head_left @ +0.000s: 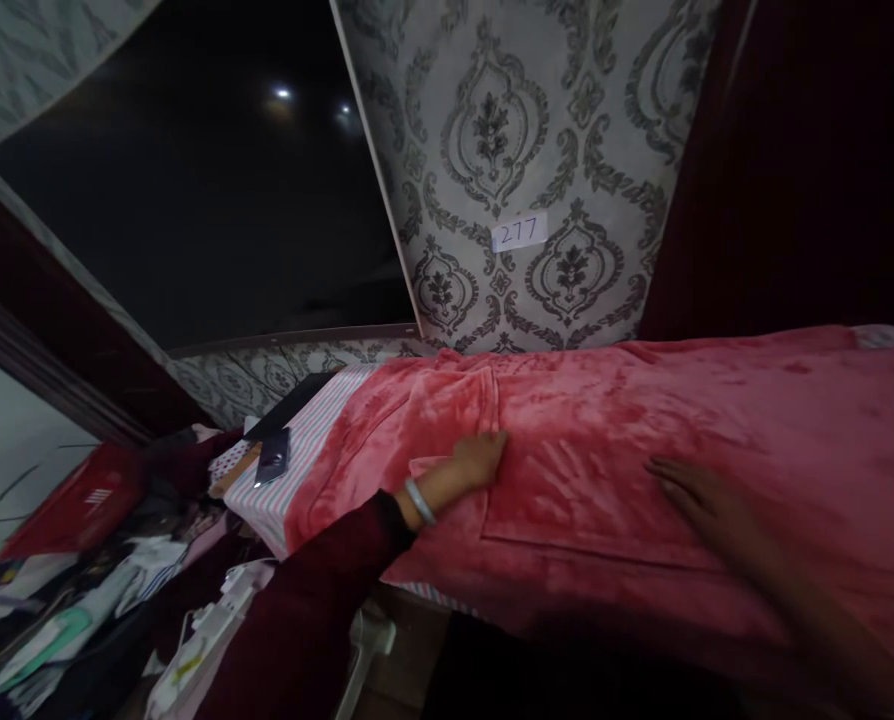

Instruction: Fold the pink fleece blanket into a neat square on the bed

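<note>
A plush pink-red blanket [567, 480] is spread over a long surface, with a folded layer whose edge runs under my left hand. My left hand [479, 458], in a dark red sleeve and a silver bangle, has its fingers curled on the blanket at that folded edge. Further right, my right hand [698, 495] lies with fingers stretched out on the plush fabric. Between the two hands, a hand-shaped mark shows in the pile.
A striped cloth [327, 420] shows beneath the blanket, with a dark phone [273, 457] on it. Clothes [147, 575] and a red bag [79, 505] are heaped at left. Behind are a large television [214, 190] and a patterned wall [492, 130] with a paper label [520, 232].
</note>
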Available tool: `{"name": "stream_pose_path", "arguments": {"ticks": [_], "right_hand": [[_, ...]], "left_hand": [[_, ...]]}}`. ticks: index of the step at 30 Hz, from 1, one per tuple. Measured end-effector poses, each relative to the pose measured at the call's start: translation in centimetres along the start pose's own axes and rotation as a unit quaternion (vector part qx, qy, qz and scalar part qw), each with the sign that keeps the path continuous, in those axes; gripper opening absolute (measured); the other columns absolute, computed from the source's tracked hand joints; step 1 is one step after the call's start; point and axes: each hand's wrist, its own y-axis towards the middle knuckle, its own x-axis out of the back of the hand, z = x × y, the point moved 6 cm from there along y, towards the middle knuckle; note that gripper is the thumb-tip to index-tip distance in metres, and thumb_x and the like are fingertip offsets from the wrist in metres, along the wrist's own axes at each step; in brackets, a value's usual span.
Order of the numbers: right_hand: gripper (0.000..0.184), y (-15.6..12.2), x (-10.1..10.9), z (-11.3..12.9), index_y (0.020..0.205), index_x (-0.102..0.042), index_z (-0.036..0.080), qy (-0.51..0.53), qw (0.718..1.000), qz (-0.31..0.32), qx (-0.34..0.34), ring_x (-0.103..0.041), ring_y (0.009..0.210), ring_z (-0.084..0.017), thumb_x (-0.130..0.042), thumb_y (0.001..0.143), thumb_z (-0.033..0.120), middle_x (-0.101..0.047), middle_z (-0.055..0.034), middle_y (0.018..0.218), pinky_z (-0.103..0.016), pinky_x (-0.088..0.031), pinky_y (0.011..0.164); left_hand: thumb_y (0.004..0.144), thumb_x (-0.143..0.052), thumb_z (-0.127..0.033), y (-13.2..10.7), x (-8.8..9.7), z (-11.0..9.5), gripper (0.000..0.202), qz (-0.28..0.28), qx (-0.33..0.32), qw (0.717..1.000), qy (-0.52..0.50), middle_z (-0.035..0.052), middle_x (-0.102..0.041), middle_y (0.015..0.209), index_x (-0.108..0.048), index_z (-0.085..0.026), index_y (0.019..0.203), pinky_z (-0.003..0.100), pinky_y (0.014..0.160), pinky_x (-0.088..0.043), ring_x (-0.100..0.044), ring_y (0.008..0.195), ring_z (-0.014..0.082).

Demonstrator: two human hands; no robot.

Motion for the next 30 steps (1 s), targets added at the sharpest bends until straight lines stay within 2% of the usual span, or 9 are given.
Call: {"name": "stream_pose_path", "arguments": {"ticks": [4,6,8,13,16,20,23,26,30], "right_hand": [[0.044,0.3,0.1,0.3,0.106,-0.077,0.025,0.003,1.000,0.005,-0.017,-0.071,0.112,-0.034,-0.049,0.090,0.055,-0.076,-0.0122,0.117,-0.057,-0.053,0.105],[0.043,0.9,0.0,1.1,0.111,-0.076,0.026,0.005,0.999,0.001,-0.035,-0.071,0.112,-0.033,-0.051,0.091,0.052,-0.075,-0.0113,0.119,-0.056,-0.053,0.105],[0.042,2.0,-0.6,2.7,0.117,-0.075,0.025,0.020,0.999,-0.002,-0.047,-0.071,0.108,-0.032,-0.053,0.091,0.050,-0.075,-0.0109,0.120,-0.052,-0.056,0.101],[0.037,6.0,-5.8,8.1,0.117,-0.076,0.022,0.129,0.988,0.065,-0.047,-0.072,0.102,-0.029,-0.061,0.087,0.039,-0.076,-0.0106,0.117,-0.046,-0.059,0.095],[0.038,7.9,-10.3,10.6,0.121,-0.073,0.020,0.231,0.959,0.126,-0.101,-0.074,0.096,-0.026,-0.063,0.086,0.031,-0.076,-0.0099,0.111,-0.042,-0.062,0.086],[0.052,9.6,-15.6,12.5,0.142,-0.059,0.017,0.293,0.912,0.192,-0.211,-0.071,0.068,-0.018,-0.058,0.090,0.025,-0.074,-0.0048,0.089,-0.031,-0.062,0.065],[0.058,11.4,-17.8,13.3,0.147,-0.053,0.018,0.281,0.913,0.187,-0.229,-0.069,0.063,-0.016,-0.057,0.089,0.022,-0.072,-0.0022,0.082,-0.027,-0.060,0.059],[0.062,13.7,-19.2,13.8,0.148,-0.052,0.021,0.271,0.926,0.164,-0.207,-0.068,0.068,-0.016,-0.059,0.086,0.021,-0.074,-0.0018,0.090,-0.028,-0.061,0.064],[0.066,16.2,-20.6,14.7,0.145,-0.057,0.022,0.256,0.946,0.113,-0.162,-0.070,0.091,-0.019,-0.067,0.079,0.020,-0.075,-0.0037,0.106,-0.032,-0.061,0.085]], "left_hand": [[0.085,-0.058,-0.016,-4.0,0.3,-1.3,0.081,0.011,0.020,0.999,0.045,0.0237,-0.064,0.135,-0.032,-0.015,0.162,0.046,0.091,-0.055,-0.069,0.111,0.0372],[0.087,-0.061,-0.022,-6.0,0.2,-1.9,0.084,-0.002,0.032,0.997,0.063,0.0237,-0.063,0.135,-0.028,-0.016,0.164,0.046,0.091,-0.055,-0.069,0.110,0.0367],[0.087,-0.065,-0.027,-7.8,-0.1,-2.5,0.082,-0.029,0.046,0.995,0.081,0.0219,-0.063,0.136,-0.032,-0.018,0.162,0.045,0.090,-0.055,-0.068,0.110,0.0357],[0.090,-0.063,-0.025,-11.7,-1.5,-2.8,0.072,-0.105,0.083,0.988,0.071,0.0178,-0.066,0.130,-0.040,-0.020,0.158,0.050,0.094,-0.053,-0.064,0.115,0.0354],[0.089,-0.064,-0.025,-13.4,-2.4,-2.2,0.072,-0.148,0.053,0.987,0.043,0.0170,-0.063,0.137,-0.040,-0.019,0.157,0.055,0.106,-0.047,-0.058,0.125,0.0348],[0.088,-0.064,-0.020,-14.2,-4.1,-0.8,0.067,-0.160,0.012,0.987,0.011,0.0176,-0.060,0.145,-0.047,-0.016,0.153,0.055,0.117,-0.039,-0.055,0.135,0.0331],[0.088,-0.057,-0.012,-14.2,-4.9,0.4,0.058,-0.157,0.007,0.988,-0.011,0.0159,-0.064,0.143,-0.056,-0.019,0.145,0.052,0.113,-0.045,-0.059,0.132,0.0307],[0.089,-0.053,-0.011,-14.0,-4.7,1.0,0.052,-0.175,0.002,0.984,-0.041,0.0143,-0.068,0.137,-0.060,-0.021,0.140,0.050,0.109,-0.050,-0.063,0.128,0.0295],[0.097,-0.044,-0.015,-13.6,-4.0,1.2,0.040,-0.216,0.010,0.973,-0.073,0.0123,-0.075,0.122,-0.065,-0.024,0.129,0.047,0.096,-0.057,-0.069,0.112,0.0278]]}}
